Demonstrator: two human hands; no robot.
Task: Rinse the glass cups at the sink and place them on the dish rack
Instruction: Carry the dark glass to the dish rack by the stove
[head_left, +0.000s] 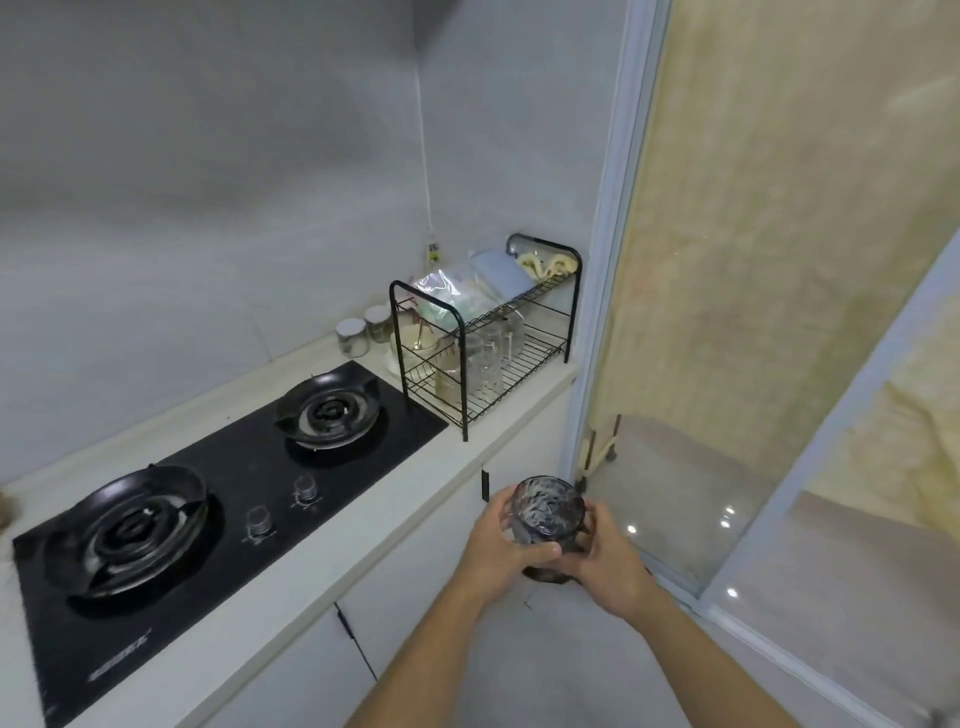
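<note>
A dark patterned glass cup (546, 512) is upright in front of the counter edge, held from both sides. My left hand (501, 548) grips its left side with the thumb across the front. My right hand (608, 558) grips its right side. A black wire dish rack (470, 410) stands at the far right end of the counter, well beyond the hands. Several clear glass cups (488, 356) stand on its lower shelf. The sink is out of view.
A black two-burner gas stove (218, 493) fills the counter's left and middle. Two lidded jars (358, 332) stand by the wall behind the rack. Bags and cloths (462, 291) lie on the rack's top shelf. A sliding glass door (753, 364) stands at the right.
</note>
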